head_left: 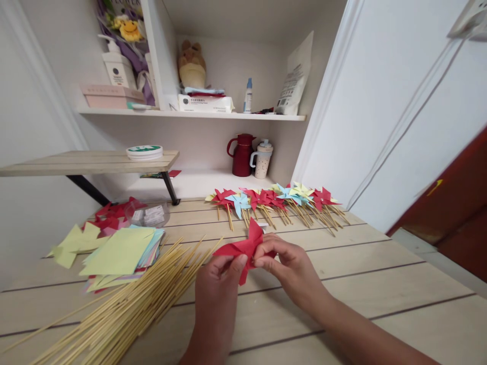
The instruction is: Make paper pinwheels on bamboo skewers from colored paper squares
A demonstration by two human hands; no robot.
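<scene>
Between my two hands is a red paper pinwheel (251,238), held up just above the table with its blades folded. My left hand (220,276) pinches its lower left blade between thumb and fingers. With thumb and forefinger, my right hand (283,261) grips the pinwheel near its middle; any small piece at the fingertips is too small to make out. Left of my hands lies a loose bundle of thin wooden sticks (140,299). Beyond it is a stack of coloured paper squares (119,251), yellow-green on top. Finished pinwheels on sticks (266,200) lie in a row at the back.
A yellow-green folded paper pinwheel (76,243) and red paper pieces (114,215) lie at the left, beside a clear plastic box (152,215). A raised wooden stand (91,162) overhangs the back left. A red jug (242,156) and a cup (262,159) stand in the shelf.
</scene>
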